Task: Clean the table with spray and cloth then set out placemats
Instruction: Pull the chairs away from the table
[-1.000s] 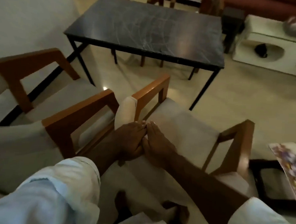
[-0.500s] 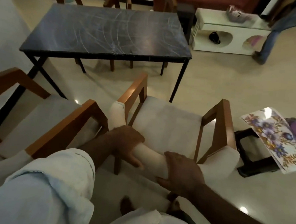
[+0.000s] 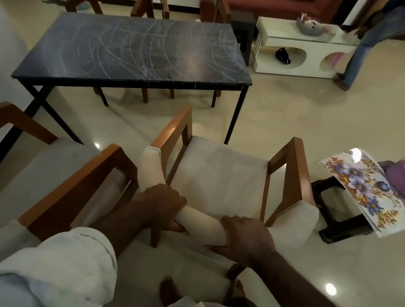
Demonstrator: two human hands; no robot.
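The dark marble-top table [image 3: 136, 49] stands ahead, its surface covered in curved wipe streaks. In front of it is a wooden armchair [image 3: 221, 175] with a cream seat. My left hand [image 3: 161, 205] grips the left end of its padded cream back rail [image 3: 202, 226]. My right hand [image 3: 246, 237] grips the same rail further right. A floral placemat [image 3: 359, 187] lies on a black stool [image 3: 335, 202] to the right. No spray bottle or cloth is in view.
A second wooden armchair [image 3: 43, 168] stands close on the left. More chairs sit behind the table. A white low table [image 3: 296, 41] is at the back right, with another person [image 3: 371, 40] walking beside it. A purple item [image 3: 404, 178] rests on the placemat.
My hands were together at the rail's left corner a second ago. The right hand slid right along the rail, and my view has turned right, showing the placemat and stool.
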